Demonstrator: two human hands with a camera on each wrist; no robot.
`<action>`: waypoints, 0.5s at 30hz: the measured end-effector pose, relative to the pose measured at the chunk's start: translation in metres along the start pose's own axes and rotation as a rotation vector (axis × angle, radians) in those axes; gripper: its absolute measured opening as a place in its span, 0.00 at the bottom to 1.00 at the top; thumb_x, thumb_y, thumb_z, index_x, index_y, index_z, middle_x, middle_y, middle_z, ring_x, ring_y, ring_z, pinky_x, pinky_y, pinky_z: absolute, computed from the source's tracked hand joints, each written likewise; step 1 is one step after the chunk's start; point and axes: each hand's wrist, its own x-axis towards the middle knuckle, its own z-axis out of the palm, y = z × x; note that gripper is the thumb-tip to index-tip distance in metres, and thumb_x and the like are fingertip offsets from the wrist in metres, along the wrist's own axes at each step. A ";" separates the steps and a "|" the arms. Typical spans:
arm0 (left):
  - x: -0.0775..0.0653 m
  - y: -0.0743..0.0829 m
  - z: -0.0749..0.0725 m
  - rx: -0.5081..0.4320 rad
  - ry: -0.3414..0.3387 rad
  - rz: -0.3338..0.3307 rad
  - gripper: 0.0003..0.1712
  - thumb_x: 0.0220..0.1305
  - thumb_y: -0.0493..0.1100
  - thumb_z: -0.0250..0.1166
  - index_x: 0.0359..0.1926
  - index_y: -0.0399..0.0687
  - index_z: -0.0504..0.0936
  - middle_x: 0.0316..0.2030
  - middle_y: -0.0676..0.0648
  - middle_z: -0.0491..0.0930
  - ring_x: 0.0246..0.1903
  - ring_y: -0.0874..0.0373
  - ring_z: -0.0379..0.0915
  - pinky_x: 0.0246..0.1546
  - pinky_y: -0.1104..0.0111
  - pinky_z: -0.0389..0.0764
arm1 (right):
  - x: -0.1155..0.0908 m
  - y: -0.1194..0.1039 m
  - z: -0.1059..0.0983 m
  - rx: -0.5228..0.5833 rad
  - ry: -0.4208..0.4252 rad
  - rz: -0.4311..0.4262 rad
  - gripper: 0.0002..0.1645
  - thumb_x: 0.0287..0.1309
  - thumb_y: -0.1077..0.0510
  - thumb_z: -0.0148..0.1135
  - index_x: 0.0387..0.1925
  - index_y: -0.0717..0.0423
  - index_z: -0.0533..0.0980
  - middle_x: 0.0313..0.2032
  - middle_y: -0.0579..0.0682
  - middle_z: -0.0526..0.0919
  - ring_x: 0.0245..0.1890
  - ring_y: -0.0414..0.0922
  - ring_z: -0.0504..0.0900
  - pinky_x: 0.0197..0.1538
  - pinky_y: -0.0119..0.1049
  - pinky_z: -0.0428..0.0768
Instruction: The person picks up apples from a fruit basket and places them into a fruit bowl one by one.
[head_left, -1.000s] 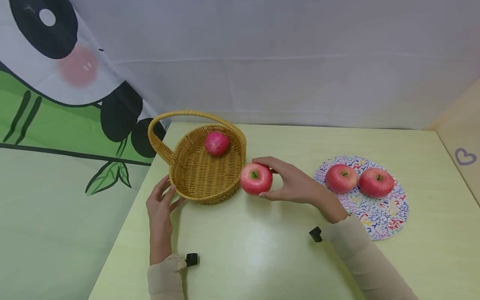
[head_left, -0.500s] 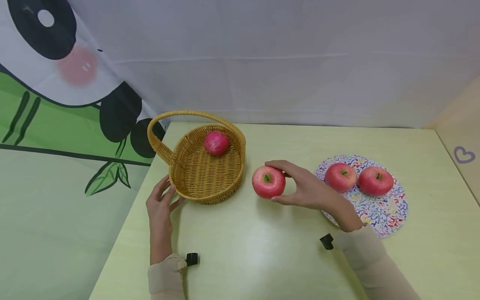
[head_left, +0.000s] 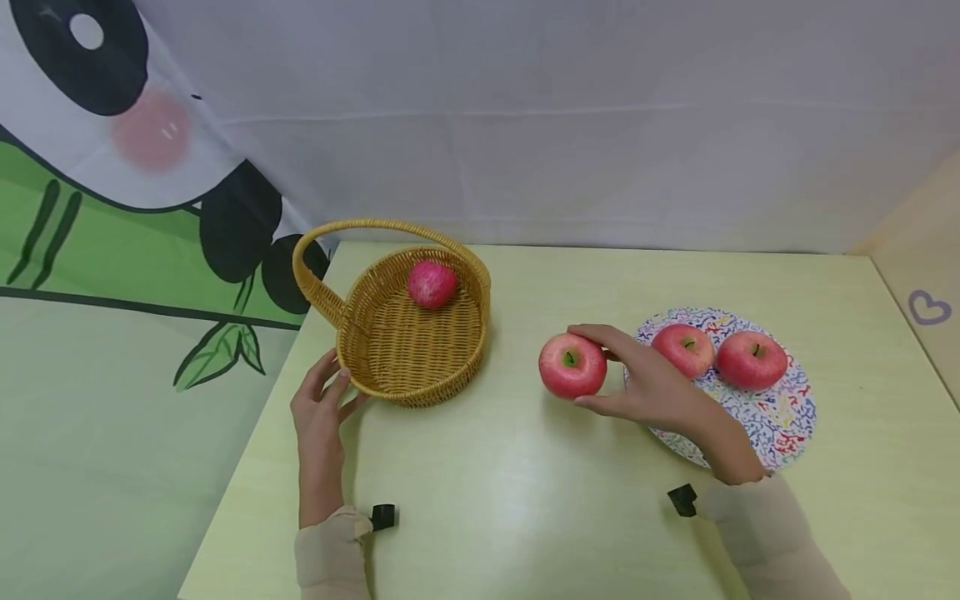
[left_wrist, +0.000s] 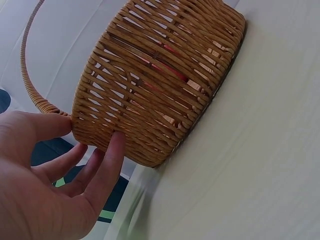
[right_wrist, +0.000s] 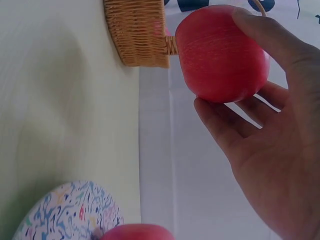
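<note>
My right hand [head_left: 648,383] grips a red apple [head_left: 572,366] between thumb and fingers, raised above the table between basket and plate. The right wrist view shows the same apple [right_wrist: 222,55] at the fingertips. My left hand [head_left: 318,417] rests its fingertips against the near left side of a round wicker basket [head_left: 412,396]. In the left wrist view these fingers touch the basket's woven wall [left_wrist: 145,100] from outside. Inside the basket, at the back, lies a darker pink-red, streaked round fruit [head_left: 432,284].
A white plate [head_left: 772,433] with colourful squiggles sits at right, bearing two apples, a left one [head_left: 683,351] and a right one [head_left: 752,361]. The basket's tall handle [head_left: 390,223] arches over its back left. A grey cloth [head_left: 570,150] hangs behind the table [head_left: 480,517].
My right hand has carried the apple rightward, away from the basket's rim and towards the plate. The left hand and basket have stayed in place.
</note>
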 end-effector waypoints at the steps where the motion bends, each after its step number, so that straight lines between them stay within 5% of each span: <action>1: 0.000 0.000 0.000 0.000 0.000 0.000 0.27 0.74 0.43 0.66 0.71 0.54 0.76 0.62 0.53 0.75 0.55 0.58 0.80 0.44 0.68 0.91 | -0.002 0.001 -0.001 -0.003 0.007 0.007 0.51 0.54 0.47 0.81 0.76 0.42 0.65 0.70 0.45 0.74 0.67 0.49 0.76 0.64 0.57 0.83; 15: -0.001 -0.002 -0.001 -0.001 -0.004 0.007 0.27 0.74 0.44 0.65 0.72 0.54 0.76 0.63 0.52 0.75 0.57 0.57 0.79 0.44 0.68 0.91 | -0.027 0.010 -0.002 -0.030 0.106 0.068 0.54 0.53 0.48 0.81 0.77 0.43 0.63 0.69 0.47 0.75 0.67 0.51 0.77 0.61 0.59 0.85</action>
